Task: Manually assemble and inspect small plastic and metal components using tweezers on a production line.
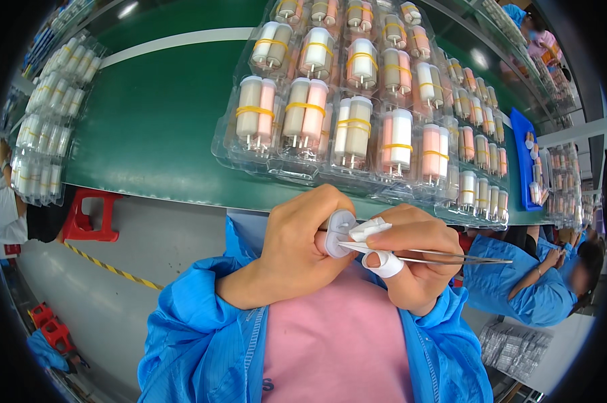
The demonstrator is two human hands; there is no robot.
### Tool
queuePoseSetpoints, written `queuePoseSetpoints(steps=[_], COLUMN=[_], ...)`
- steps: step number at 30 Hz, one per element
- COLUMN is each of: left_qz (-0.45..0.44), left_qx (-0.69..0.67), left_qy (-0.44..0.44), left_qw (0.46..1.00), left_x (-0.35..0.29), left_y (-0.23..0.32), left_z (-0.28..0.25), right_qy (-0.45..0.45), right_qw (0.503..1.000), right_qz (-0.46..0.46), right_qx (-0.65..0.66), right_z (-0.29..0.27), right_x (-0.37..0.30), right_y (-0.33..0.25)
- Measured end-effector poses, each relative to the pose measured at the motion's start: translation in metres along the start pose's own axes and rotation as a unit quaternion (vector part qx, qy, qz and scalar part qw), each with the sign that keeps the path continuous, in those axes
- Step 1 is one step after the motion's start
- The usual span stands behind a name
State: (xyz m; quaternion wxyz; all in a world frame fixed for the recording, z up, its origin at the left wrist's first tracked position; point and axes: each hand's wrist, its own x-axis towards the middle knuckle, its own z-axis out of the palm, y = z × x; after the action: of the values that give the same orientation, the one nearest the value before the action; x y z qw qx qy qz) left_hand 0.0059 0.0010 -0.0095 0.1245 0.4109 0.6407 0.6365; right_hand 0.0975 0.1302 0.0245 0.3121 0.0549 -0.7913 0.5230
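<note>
Closed around a small piece, my left hand (295, 245) is in front of my chest. Only the piece's oval grey-white end (341, 232) shows, facing right; its body is hidden in the fingers. My right hand (417, 252) grips metal tweezers (444, 256), with white wrapping (384, 264) on its thumb and more on a finger. The tweezers' tips reach the lower part of the oval end and seem to touch it. Beyond my hands, clear plastic trays (296, 168) hold paired tubes (303, 111) in white, grey and pink, banded with yellow rubber bands.
The trays stand on a green table (155, 127), whose near edge runs just beyond my hands. A blue bin (524, 161) is at the right. More trays (48, 141) stand at far left. A red stool (94, 215) is on the floor. A person in blue (518, 275) sits at right.
</note>
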Motion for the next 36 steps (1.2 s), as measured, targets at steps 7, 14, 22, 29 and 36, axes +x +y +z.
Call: queuePoseSetpoints(steps=[7,14,22,29,36], left_qz=[-0.005,-0.004,-0.007,-0.006,0.005], left_qx=[0.001,-0.003,0.001,0.008,0.005], left_qy=[-0.004,-0.009,-0.011,-0.010,-0.008], left_qw=[1.000,1.000,1.000,1.000,1.000], left_x=[0.0006,0.0005,0.0005,-0.0004,-0.0008], left_y=[0.0007,-0.0002,-0.0003,-0.0028,-0.0061], left_z=[0.0006,0.0006,0.0010,0.0021,0.0048], right_qy=[0.001,-0.005,0.000,-0.017,-0.029], right_qw=[1.000,1.000,1.000,1.000,0.999], right_qz=[0.000,-0.004,-0.003,-0.002,0.017], right_qx=[0.011,0.006,0.006,-0.010,-0.028], right_z=[-0.0008,-0.0020,-0.0022,-0.0025,-0.0029], right_x=[-0.0003,0.0009,0.0012,0.0009,0.0014], right_y=[0.0023,0.0016,0.0019,0.0022,-0.0010])
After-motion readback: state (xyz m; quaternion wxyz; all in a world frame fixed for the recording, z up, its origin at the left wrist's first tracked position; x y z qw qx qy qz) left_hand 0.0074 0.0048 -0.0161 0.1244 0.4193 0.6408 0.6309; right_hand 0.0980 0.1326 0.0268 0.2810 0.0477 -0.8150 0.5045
